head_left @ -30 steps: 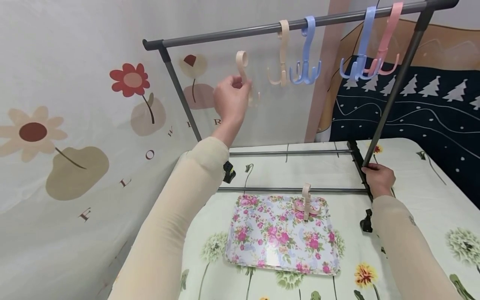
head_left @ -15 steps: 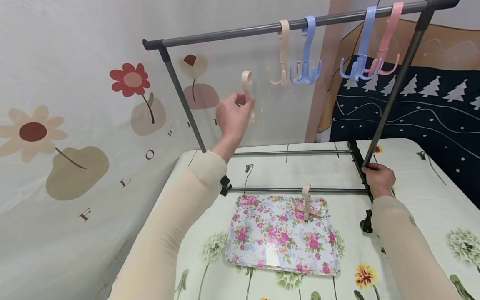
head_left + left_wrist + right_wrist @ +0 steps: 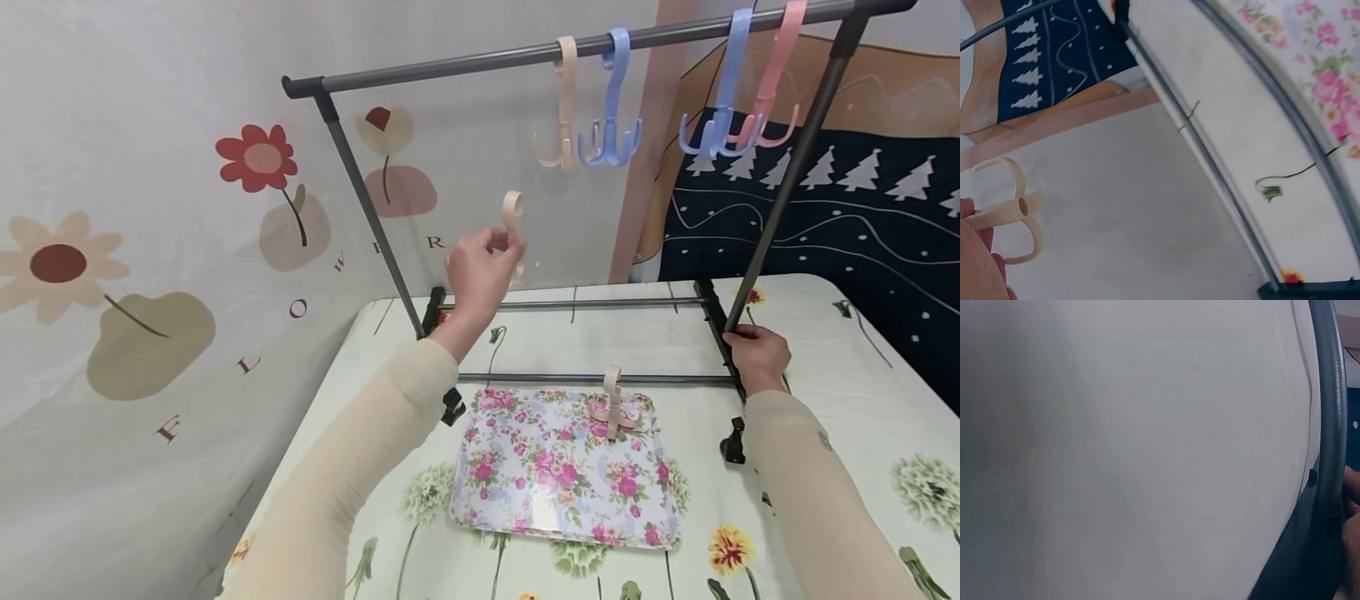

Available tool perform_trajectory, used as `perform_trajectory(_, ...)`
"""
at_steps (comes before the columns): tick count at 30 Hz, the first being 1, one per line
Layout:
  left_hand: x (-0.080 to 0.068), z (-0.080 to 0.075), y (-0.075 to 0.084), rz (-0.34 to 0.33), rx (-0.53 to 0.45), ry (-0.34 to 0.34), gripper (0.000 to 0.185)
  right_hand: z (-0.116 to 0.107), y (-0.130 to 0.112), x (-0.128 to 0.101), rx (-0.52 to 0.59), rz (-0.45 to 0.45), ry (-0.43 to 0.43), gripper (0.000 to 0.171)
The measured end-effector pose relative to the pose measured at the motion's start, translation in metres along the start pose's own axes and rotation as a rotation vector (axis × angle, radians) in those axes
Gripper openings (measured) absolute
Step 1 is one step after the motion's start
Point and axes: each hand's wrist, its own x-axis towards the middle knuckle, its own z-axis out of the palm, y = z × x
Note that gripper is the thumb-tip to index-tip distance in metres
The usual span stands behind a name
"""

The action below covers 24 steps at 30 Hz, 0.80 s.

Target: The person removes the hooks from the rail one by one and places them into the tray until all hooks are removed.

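Lowered below the rack's top bar (image 3: pixel 570 52), left hand (image 3: pixel 480 275) pinches beige hook (image 3: pixel 513 218); right hand (image 3: pixel 757 354) apparently grips rack upright (image 3: pixel 787 179). Loose pinch risks dropping.

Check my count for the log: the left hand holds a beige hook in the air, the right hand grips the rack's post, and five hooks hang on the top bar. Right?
Not quite: four hooks hang on the top bar, not five, as the head view shows. The left hand does hold a beige hook in the air, and the right hand grips the rack's post.
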Motion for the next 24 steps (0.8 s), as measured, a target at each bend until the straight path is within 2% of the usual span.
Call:
perform_trajectory(5, -0.014, 0.007, -0.011, 0.028, 0.053, -0.027, 0.020, -0.001, 0.000, 0.001, -0.003, -0.002, -0.007, 0.041)
perform_trajectory(16, -0.052, 0.017, -0.034, -0.020, -0.115, -0.162, 0.017, 0.001, -0.001, 0.000, 0.003, 0.004, 0.002, 0.039)
perform_trajectory(24, -0.075, 0.023, -0.044, -0.064, -0.149, -0.244, 0.019, 0.000, -0.002, -0.003, -0.006, -0.007, 0.005, 0.039)
